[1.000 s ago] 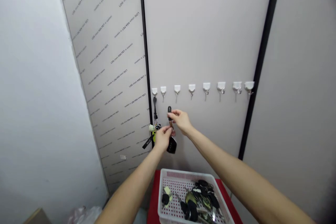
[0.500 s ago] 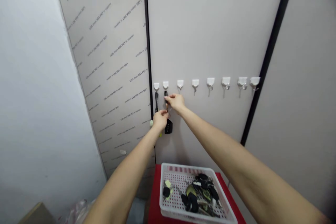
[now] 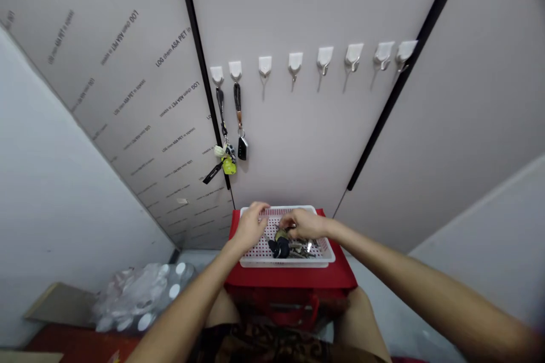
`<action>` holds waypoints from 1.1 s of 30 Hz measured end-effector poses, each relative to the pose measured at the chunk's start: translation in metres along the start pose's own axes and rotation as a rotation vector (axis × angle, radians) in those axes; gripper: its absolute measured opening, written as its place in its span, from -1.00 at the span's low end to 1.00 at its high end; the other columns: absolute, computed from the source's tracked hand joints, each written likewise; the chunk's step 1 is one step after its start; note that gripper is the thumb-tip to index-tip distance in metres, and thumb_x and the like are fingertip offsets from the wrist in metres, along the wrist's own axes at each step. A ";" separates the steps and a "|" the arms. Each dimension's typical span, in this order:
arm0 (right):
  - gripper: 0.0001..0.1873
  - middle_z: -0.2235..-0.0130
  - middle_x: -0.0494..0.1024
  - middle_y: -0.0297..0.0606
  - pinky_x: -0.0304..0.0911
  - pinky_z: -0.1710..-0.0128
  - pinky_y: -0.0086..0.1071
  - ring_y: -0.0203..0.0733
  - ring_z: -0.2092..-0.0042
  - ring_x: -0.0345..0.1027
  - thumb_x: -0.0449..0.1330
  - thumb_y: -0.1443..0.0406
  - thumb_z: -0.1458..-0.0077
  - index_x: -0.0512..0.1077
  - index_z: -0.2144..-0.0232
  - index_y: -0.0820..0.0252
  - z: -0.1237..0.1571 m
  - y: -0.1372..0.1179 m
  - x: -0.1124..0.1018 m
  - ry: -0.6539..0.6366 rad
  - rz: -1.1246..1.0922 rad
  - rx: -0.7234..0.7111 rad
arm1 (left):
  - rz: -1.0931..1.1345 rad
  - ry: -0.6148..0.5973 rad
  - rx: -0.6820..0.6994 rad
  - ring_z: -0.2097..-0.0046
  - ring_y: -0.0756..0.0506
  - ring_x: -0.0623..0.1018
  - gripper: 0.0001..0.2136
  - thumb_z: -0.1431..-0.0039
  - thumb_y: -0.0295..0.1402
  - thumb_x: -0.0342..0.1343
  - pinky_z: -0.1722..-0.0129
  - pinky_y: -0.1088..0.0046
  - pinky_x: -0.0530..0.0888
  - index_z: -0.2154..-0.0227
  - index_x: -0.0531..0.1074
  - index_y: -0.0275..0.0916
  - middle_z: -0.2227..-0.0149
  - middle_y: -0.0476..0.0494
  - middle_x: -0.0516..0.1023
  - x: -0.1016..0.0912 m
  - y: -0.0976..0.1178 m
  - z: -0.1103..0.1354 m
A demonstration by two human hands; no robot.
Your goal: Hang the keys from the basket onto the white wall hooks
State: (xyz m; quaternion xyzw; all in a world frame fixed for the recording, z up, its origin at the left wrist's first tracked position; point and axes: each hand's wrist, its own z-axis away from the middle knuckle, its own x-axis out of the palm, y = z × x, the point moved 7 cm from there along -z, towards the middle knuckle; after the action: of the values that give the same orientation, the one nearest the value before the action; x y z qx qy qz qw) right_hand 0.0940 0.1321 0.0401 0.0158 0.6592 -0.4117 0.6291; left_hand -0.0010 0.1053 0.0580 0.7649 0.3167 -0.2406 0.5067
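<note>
Both my hands are down in a white perforated basket (image 3: 284, 262) that stands on a red stool (image 3: 293, 279). My left hand (image 3: 251, 226) hovers over the basket's left part with its fingers loosely apart and nothing in them. My right hand (image 3: 305, 225) curls its fingers onto the pile of keys and fobs (image 3: 286, 246). On the wall above, a key bunch with a green tag (image 3: 228, 164) hangs from the first hook. A strap with a black fob (image 3: 242, 147) hangs from the second hook (image 3: 235, 70).
A row of several white hooks (image 3: 323, 58) runs right along the grey wall panel, the others bare. Black vertical strips divide the panels. A clear plastic bag (image 3: 136, 295) and a cardboard piece (image 3: 55, 303) lie on the floor at left. My knees flank the stool.
Both hands let go of the black fob strap, which now hangs on the second hook, and dropped into the basket. The view tilted downwards.
</note>
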 end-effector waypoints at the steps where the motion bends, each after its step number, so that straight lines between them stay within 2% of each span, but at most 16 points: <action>1: -0.70 0.41 0.42 -0.32 0.09 0.40 -0.52 -0.33 0.40 0.22 0.04 0.41 0.35 0.35 0.41 0.24 0.007 0.001 0.009 -0.015 0.033 -0.027 | -0.020 -0.133 -0.005 0.28 0.01 0.33 -0.77 0.17 -0.51 -0.12 0.24 0.49 0.25 0.36 0.27 -0.26 0.33 -0.07 0.35 0.015 -0.004 0.006; 2: -0.68 0.38 0.41 -0.31 0.08 0.35 -0.51 -0.30 0.35 0.21 0.04 0.41 0.35 0.35 0.39 0.23 0.012 0.002 0.016 -0.007 0.071 -0.050 | -0.047 -0.245 -0.013 0.31 0.01 0.34 -0.77 0.18 -0.49 -0.11 0.28 0.50 0.26 0.37 0.28 -0.25 0.35 -0.07 0.36 0.028 -0.007 0.013; 4: -0.66 0.35 0.40 -0.28 0.05 0.29 -0.46 -0.25 0.28 0.18 0.04 0.40 0.35 0.34 0.37 0.20 0.018 0.002 0.022 0.041 0.164 -0.051 | -0.110 -0.382 -0.029 0.34 -0.01 0.34 -0.76 0.21 -0.45 -0.08 0.31 0.49 0.27 0.36 0.29 -0.26 0.37 -0.08 0.37 0.045 -0.011 0.023; 8: -0.64 0.34 0.37 -0.22 0.02 0.29 -0.33 -0.14 0.25 0.14 0.06 0.34 0.34 0.30 0.33 0.16 0.016 0.006 0.026 0.100 0.338 0.054 | -0.142 -0.450 -0.035 0.36 -0.03 0.32 -0.73 0.25 -0.46 -0.06 0.36 0.51 0.25 0.36 0.31 -0.28 0.40 -0.10 0.37 0.059 -0.011 0.027; 12: -0.57 0.31 0.32 -0.16 0.02 0.31 -0.30 -0.08 0.24 0.13 0.10 0.28 0.37 0.28 0.29 0.17 0.009 0.009 0.027 0.074 0.402 0.101 | -0.025 -0.492 -0.105 0.44 0.02 0.31 -0.76 0.32 -0.57 -0.09 0.46 0.58 0.24 0.48 0.33 -0.27 0.50 -0.03 0.37 0.062 -0.018 0.026; 16: -0.51 0.28 0.30 -0.22 0.04 0.33 -0.42 -0.19 0.26 0.15 0.12 0.27 0.40 0.25 0.26 0.18 0.006 0.015 0.019 0.012 0.274 0.024 | 0.104 -0.455 -0.256 0.48 0.06 0.31 -0.78 0.28 -0.61 -0.16 0.49 0.62 0.23 0.56 0.32 -0.30 0.56 0.00 0.35 0.066 -0.038 0.023; 19: -0.63 0.30 0.32 -0.23 0.02 0.30 -0.44 -0.22 0.26 0.14 0.06 0.33 0.31 0.29 0.30 0.20 0.006 0.024 0.007 0.079 0.288 0.050 | 0.181 -0.344 -0.362 0.46 0.06 0.33 -0.78 0.23 -0.55 -0.13 0.47 0.61 0.24 0.44 0.30 -0.32 0.51 -0.04 0.37 0.071 -0.046 0.016; 23: -0.75 0.34 0.33 -0.20 0.00 0.29 -0.38 -0.17 0.25 0.12 0.05 0.35 0.29 0.36 0.42 0.18 0.006 0.030 0.006 0.158 0.420 0.132 | 0.105 -0.294 -0.402 0.43 0.01 0.34 -0.69 0.34 -0.51 0.00 0.44 0.57 0.24 0.38 0.30 -0.31 0.46 -0.07 0.39 0.081 -0.036 0.006; 26: -0.75 0.33 0.33 -0.21 0.00 0.30 -0.38 -0.18 0.25 0.13 0.01 0.38 0.25 0.35 0.41 0.17 0.008 0.033 0.004 0.216 0.454 0.177 | 0.057 -0.302 -0.431 0.44 -0.02 0.34 -0.70 0.42 -0.50 0.05 0.44 0.53 0.23 0.45 0.35 -0.30 0.52 -0.06 0.39 0.084 -0.028 0.002; 30: -0.76 0.35 0.35 -0.20 0.02 0.31 -0.39 -0.19 0.27 0.15 -0.02 0.38 0.23 0.35 0.42 0.17 0.010 0.043 -0.001 0.227 0.448 0.240 | 0.121 -0.327 -0.480 0.53 0.00 0.32 -0.87 0.43 -0.54 0.01 0.50 0.52 0.23 0.65 0.37 -0.32 0.67 -0.02 0.34 0.075 -0.032 -0.001; 33: -0.74 0.35 0.36 -0.17 0.03 0.31 -0.36 -0.16 0.27 0.16 -0.03 0.40 0.25 0.35 0.43 0.19 0.010 0.043 -0.004 0.233 0.439 0.263 | 0.176 -0.304 -0.501 0.59 0.05 0.30 -0.88 0.35 -0.54 -0.03 0.55 0.56 0.22 0.65 0.37 -0.33 0.70 0.00 0.32 0.056 -0.039 -0.005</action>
State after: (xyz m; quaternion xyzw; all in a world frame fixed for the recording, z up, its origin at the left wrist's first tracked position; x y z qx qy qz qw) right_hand 0.1259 0.1570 0.0217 0.2870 0.6487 -0.3428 0.6159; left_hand 0.0094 0.1344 -0.0028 0.5960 0.2191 -0.2220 0.7399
